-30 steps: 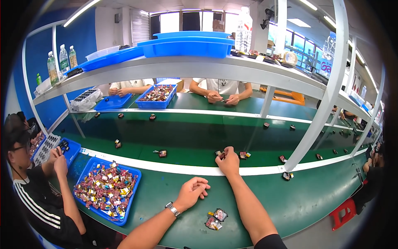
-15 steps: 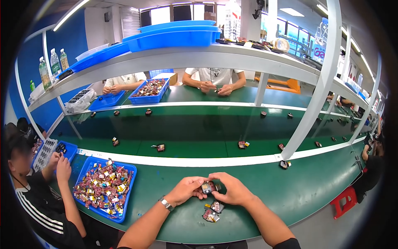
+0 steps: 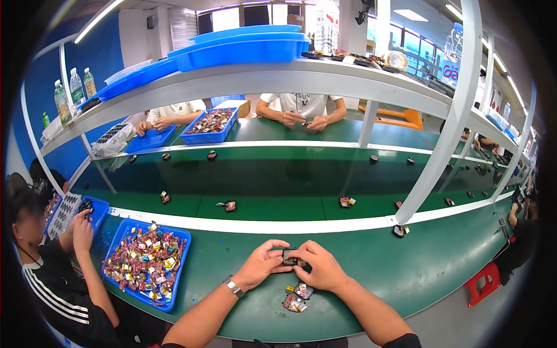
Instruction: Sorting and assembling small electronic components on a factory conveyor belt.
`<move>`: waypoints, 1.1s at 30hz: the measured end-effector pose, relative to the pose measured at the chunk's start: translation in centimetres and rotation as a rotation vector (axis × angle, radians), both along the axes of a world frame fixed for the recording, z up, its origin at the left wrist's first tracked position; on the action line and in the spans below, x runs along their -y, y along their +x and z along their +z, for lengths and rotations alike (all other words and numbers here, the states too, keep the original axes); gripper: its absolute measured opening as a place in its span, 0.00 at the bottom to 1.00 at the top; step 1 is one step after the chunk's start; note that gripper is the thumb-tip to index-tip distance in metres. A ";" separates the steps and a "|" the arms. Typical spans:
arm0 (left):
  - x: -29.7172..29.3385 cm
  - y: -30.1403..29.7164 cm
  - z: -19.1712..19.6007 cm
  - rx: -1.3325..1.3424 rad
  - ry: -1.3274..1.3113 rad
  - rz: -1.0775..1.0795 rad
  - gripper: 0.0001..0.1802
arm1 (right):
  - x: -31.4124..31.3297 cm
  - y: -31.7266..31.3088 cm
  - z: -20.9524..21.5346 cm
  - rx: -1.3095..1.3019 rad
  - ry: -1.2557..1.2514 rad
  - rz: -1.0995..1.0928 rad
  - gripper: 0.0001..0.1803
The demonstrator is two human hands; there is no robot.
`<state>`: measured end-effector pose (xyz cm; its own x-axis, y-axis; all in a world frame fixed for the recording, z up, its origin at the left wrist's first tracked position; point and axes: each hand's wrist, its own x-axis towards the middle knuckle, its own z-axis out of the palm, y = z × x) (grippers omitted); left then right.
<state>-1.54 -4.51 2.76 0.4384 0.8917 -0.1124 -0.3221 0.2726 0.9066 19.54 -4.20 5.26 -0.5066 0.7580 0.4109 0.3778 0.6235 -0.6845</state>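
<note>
Between my two hands, above the green bench, is a small dark electronic module point(image 3: 289, 258) with a squarish black casing. My left hand point(image 3: 264, 265), a metal-banded watch on its wrist, grips the module's left side between thumb and fingers. My right hand point(image 3: 319, 267) pinches its right side, with fingertips covering part of its face. Just below my hands on the bench lie two similar loose pieces, one dark-cased module point(image 3: 303, 290) and a reddish circuit board piece point(image 3: 294, 303) with a yellow part. What the right fingertips press on is partly hidden.
At left, a blue tray point(image 3: 187, 261) is heaped with small circuit assemblies. Beyond a white rail, spaced modules sit on a green conveyor belt point(image 3: 272, 197). A white post point(image 3: 438, 139) and an overhead shelf point(image 3: 261, 82) stand ahead. A co-worker point(image 3: 55, 272) sits left; others work opposite.
My right fingers have come in over the module's face, which was more exposed before. Modules on the belt have shifted slightly right. The left co-worker's hands have moved.
</note>
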 end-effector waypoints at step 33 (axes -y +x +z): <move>0.3 0.5 0.4 -0.081 0.070 -0.056 0.18 | -0.4 0.1 -0.6 -0.026 0.028 0.043 0.05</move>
